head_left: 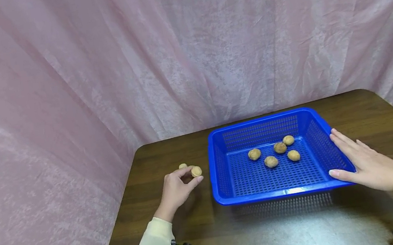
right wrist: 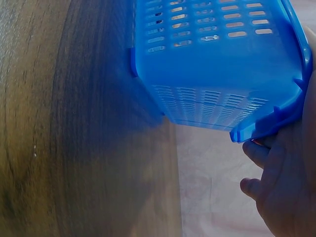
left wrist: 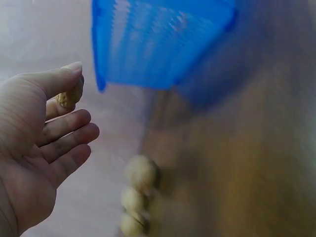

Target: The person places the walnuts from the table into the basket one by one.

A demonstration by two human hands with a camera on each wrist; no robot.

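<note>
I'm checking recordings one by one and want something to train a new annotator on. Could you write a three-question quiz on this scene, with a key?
1. Count: how many walnuts lie in the blue basket?
2. True or false: the right hand holds a walnut.
3. Choose: what is the left hand doing?
A) Gripping the blue basket
B) Pinching a single walnut
C) Resting inside the blue basket

Key:
1. Five.
2. False; it touches the blue basket.
3. B; the held walnut is between thumb and finger.
</note>
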